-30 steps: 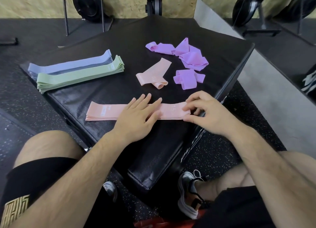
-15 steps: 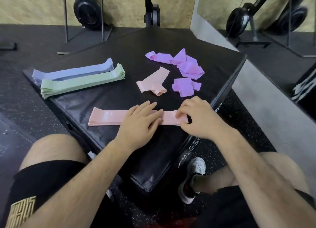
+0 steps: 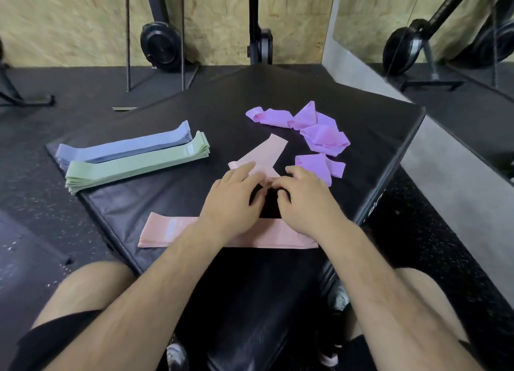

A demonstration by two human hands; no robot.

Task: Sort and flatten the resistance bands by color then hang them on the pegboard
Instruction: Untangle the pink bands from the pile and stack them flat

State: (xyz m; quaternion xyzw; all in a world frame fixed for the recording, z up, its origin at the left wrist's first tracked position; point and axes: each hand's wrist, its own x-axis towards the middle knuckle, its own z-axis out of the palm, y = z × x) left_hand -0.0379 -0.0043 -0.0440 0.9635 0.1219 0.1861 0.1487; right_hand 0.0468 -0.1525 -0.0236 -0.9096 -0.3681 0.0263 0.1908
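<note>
1. Far left of black padded box (image 3: 172, 203): flat stack of blue bands (image 3: 122, 148), touching the stack of green bands (image 3: 136, 165) just in front of it, both lying aslant.
2. Near edge, centre: flattened pink stack (image 3: 164, 230), lying flat, crossed by both forearms.
3. Centre: left hand (image 3: 232, 201) palm down, fingertips curled onto near end of crumpled pink band (image 3: 261, 153) (pinch or mere press, cannot tell).
4. Same band: far end flat and pointing away, near end bunched between the two hands.
5. Right of centre: right hand (image 3: 308, 201) palm down, fingers bent, tips meeting the bunched pink end; grip narrow, hold itself hidden by knuckles.
6. Right: loose purple bands (image 3: 319, 131) in a twisted heap, one piece just beside right hand's far side.
7. Background: plywood wall (image 3: 69, 23), black weight plate (image 3: 160, 45) leaning against it.
</note>
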